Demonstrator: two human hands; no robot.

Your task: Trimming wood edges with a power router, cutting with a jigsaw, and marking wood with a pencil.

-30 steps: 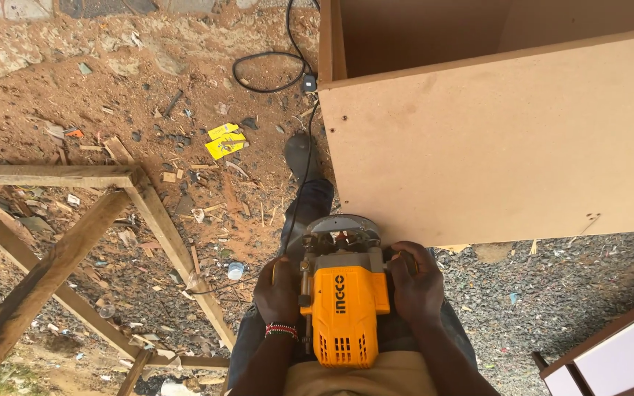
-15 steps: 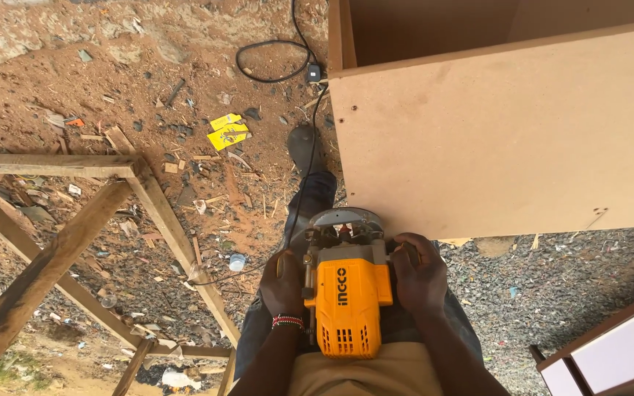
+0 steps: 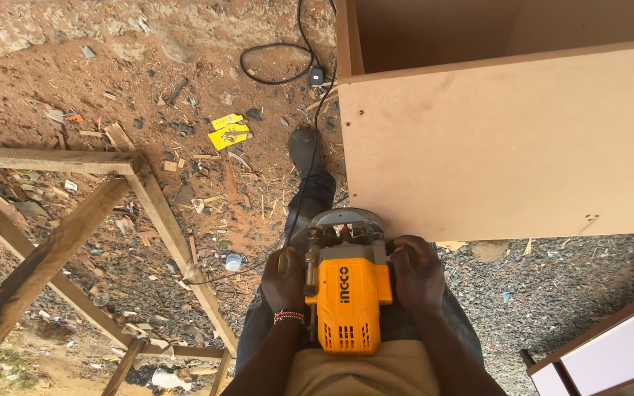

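left hand (image 3: 285, 280), right hand (image 3: 418, 273) gripping orange router (image 3: 348, 293), board edge (image 3: 405, 236) touching

Dirt ground (image 3: 53, 81), yellow wrappers (image 3: 229, 132), black cable (image 3: 273, 62), wood frame (image 3: 75, 227), gravel (image 3: 581, 271)

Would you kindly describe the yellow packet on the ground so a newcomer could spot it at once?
Start at the big board cabinet and look left across the red dirt, past the coiled black cable. The yellow packet lies flat there, the only bright yellow scrap among the wood chips.
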